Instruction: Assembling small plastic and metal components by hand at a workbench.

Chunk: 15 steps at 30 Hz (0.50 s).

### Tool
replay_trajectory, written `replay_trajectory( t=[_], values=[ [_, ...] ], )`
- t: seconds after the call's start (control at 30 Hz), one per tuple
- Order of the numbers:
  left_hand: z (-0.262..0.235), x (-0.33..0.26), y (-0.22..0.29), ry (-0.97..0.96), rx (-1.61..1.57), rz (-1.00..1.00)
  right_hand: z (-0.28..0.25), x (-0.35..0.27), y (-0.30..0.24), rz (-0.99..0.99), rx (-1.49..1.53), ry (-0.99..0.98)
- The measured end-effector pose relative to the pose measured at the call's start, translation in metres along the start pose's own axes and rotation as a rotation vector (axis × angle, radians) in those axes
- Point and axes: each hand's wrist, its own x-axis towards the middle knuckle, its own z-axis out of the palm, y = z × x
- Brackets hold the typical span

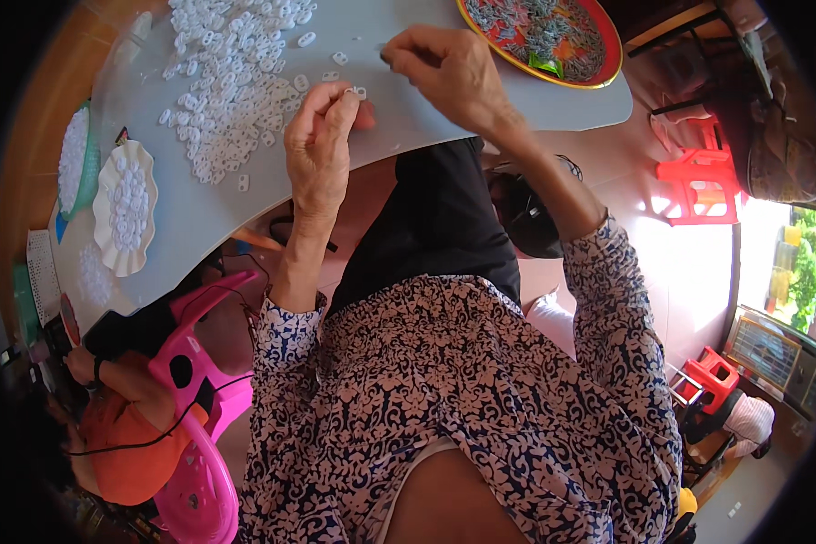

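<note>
Between the thumb and fingers of my left hand (pixel 322 145) is a small white oval plastic piece (pixel 360 92) with holes in it. My right hand (pixel 453 77) hovers to its right over the grey table (pixel 408 118), fingers pinched together and slightly blurred. Something small and dark shows at those fingertips, too unclear to name. A big loose heap of like white plastic pieces (pixel 236 118) spreads left of my left hand. Beyond my right hand stands a round red tray (pixel 614 68) with a yellow rim, holding many small grey metal pieces (pixel 553 36) and a bright green scrap.
Farther left, a wavy-edged white dish (pixel 107 204) and a green basket (pixel 89 172) hold more white pieces. A pink plastic chair (pixel 190 363) and a person in orange (pixel 136 444) are at lower left. Red stools (pixel 703 181) stand at right.
</note>
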Motion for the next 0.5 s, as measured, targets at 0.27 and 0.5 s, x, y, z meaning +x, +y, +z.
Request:
replay_trajectory(
  t=[0.27,0.5],
  values=[
    [0.002,0.001,0.001,-0.042,0.014,0.034,-0.021,0.052,0.018,-0.396,-0.274,-0.238],
    [0.005,-0.002,0.01,-0.061,0.091,0.011,-0.014,0.069,0.021,-0.55,-0.571,-0.384]
  ],
)
